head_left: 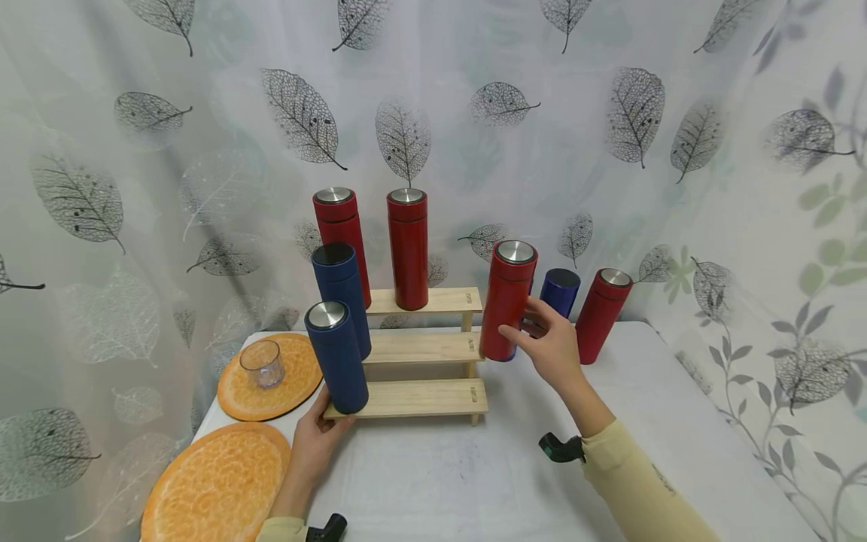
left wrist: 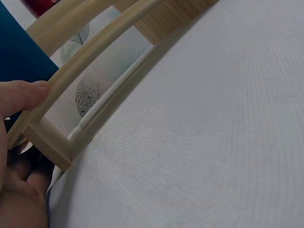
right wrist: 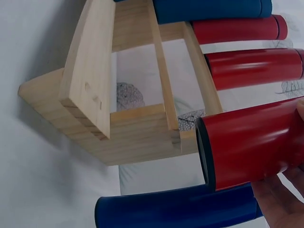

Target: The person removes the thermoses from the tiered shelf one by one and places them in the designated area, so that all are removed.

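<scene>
My right hand (head_left: pixel 552 348) grips a red thermos bottle (head_left: pixel 504 309) with a silver lid around its lower half. The bottle is upright beside the right end of a three-step wooden rack (head_left: pixel 420 399), and its base shows in the right wrist view. At the rack's lower left corner, my left hand (head_left: pixel 313 443) holds the end of the bottom shelf, thumb (left wrist: pixel 26 95) on the edge and fingers under it. A blue thermos (head_left: pixel 336 357) with a silver lid stands on that shelf, close to the hand. Another blue thermos (head_left: pixel 339 282) stands on the middle shelf.
Two red thermoses (head_left: pixel 408 252) stand on the top shelf. Right of the held bottle are a blue thermos (head_left: pixel 559 293) and a red thermos (head_left: pixel 603 316) on the white table (head_left: pixel 447 482). At left lie two round orange mats (head_left: pixel 217 482), one bearing a clear glass (head_left: pixel 263 363).
</scene>
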{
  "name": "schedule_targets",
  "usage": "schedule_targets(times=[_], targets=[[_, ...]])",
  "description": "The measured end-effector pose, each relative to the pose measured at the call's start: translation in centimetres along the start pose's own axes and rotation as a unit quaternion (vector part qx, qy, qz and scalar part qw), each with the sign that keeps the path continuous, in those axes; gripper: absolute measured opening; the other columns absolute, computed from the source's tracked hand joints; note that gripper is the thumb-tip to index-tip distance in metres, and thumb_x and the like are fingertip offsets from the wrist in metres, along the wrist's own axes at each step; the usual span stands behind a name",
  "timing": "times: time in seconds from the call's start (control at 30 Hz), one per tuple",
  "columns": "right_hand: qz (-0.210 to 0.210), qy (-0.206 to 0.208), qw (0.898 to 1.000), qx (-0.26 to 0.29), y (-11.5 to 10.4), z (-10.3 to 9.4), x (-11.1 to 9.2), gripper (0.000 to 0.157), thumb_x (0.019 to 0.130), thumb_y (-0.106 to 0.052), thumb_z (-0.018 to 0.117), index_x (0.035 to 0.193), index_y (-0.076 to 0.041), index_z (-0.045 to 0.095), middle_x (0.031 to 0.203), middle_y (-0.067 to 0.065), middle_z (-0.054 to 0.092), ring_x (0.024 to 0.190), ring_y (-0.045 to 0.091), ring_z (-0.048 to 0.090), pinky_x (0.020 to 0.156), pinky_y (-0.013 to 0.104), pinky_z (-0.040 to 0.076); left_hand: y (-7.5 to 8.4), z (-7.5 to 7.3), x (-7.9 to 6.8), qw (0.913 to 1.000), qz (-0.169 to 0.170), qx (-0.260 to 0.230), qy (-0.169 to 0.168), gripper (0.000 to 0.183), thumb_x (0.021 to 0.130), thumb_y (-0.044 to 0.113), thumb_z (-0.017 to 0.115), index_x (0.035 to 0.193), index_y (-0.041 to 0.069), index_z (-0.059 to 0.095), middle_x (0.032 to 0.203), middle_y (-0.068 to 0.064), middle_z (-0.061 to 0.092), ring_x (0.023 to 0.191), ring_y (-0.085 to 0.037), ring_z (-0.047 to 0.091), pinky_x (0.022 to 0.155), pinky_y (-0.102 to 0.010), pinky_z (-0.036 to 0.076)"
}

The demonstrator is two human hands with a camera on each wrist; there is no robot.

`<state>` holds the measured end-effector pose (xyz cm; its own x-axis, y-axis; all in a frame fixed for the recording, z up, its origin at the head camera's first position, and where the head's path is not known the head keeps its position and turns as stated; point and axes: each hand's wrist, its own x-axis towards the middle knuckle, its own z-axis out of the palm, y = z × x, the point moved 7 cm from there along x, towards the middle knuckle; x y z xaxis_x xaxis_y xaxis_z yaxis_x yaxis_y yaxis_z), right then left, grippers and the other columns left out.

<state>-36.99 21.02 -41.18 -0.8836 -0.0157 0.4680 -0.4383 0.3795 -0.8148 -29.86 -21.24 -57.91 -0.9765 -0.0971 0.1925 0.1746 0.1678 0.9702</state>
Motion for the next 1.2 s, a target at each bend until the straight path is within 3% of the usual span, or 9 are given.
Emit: schedule_targets(times=[0.33,0.53,0.7,0.83,0.93,1.1,1.2], targets=[[0.016,0.012,1.000,-0.009,0.8,-1.1,-0.7,0.064,0.096,-0.025,0.088,0.152,-0.006,0.062,0.139,0.014,0.070,0.125,0.034,0.068,0.102,0.050,0.057,0.3,0.1,-0.3,1.0000,-0.002,-0.002,-0.001,0.086,0.099,0.006,0.081,0.169,0.001,0.032,0.169,-0.024,0.038,0.144,-0.033,0.050,0.095,-0.016,0.053],[0.019,0.009,1.000,-0.009,1.8,-1.1,-1.1,0.063,0.096,-0.023,0.087,0.152,-0.006,0.062,0.140,0.014,0.070,0.126,0.033,0.067,0.103,0.051,0.056,0.4,0.0,-0.4,1.0000,0.009,-0.003,0.000,0.085,0.099,0.006,0.081,0.169,0.000,0.032,0.169,-0.025,0.037,0.145,-0.037,0.049,0.095,-0.016,0.053],[0.032,0.009,0.999,-0.005,2.6,-1.1,-1.5,0.064,0.095,-0.019,0.088,0.153,-0.006,0.061,0.141,0.015,0.069,0.127,0.034,0.067,0.103,0.049,0.055,0.2,-0.1,0.0,1.0000,-0.002,0.000,0.001,0.086,0.099,0.007,0.081,0.170,0.001,0.031,0.169,-0.023,0.037,0.145,-0.037,0.048,0.095,-0.016,0.053],[0.045,0.004,0.999,-0.004,3.8,-1.0,-1.9,0.067,0.096,-0.024,0.088,0.154,-0.007,0.060,0.140,0.015,0.069,0.126,0.033,0.068,0.102,0.037,0.056,0.2,-0.1,0.2,0.9999,-0.015,-0.003,-0.004,0.086,0.100,0.007,0.081,0.170,0.003,0.031,0.170,-0.021,0.036,0.146,-0.035,0.047,0.095,-0.015,0.052],[0.050,0.003,0.999,-0.006,4.7,-0.9,-2.3,0.068,0.095,-0.030,0.089,0.153,-0.009,0.061,0.139,0.013,0.070,0.125,0.031,0.069,0.101,0.034,0.057,0.2,0.0,0.3,0.9998,-0.017,-0.007,-0.007,0.086,0.100,0.006,0.080,0.170,0.003,0.030,0.171,-0.020,0.035,0.147,-0.034,0.046,0.096,-0.014,0.051],[0.060,0.005,0.998,-0.009,5.9,-0.6,-3.1,0.068,0.095,-0.030,0.089,0.153,-0.008,0.061,0.139,0.015,0.070,0.125,0.035,0.068,0.102,0.051,0.056,0.1,-0.1,0.2,0.9999,-0.011,-0.001,0.000,0.086,0.099,0.006,0.081,0.169,0.001,0.031,0.170,-0.022,0.036,0.146,-0.037,0.047,0.095,-0.015,0.052],[0.067,0.012,0.998,-0.011,6.5,-0.5,-3.5,0.068,0.094,-0.029,0.090,0.152,-0.007,0.062,0.138,0.017,0.070,0.124,0.036,0.068,0.103,0.054,0.056,0.1,-0.2,0.1,0.9999,-0.013,0.010,0.002,0.087,0.099,0.007,0.082,0.169,0.000,0.031,0.169,-0.023,0.037,0.145,-0.038,0.048,0.094,-0.015,0.053]])
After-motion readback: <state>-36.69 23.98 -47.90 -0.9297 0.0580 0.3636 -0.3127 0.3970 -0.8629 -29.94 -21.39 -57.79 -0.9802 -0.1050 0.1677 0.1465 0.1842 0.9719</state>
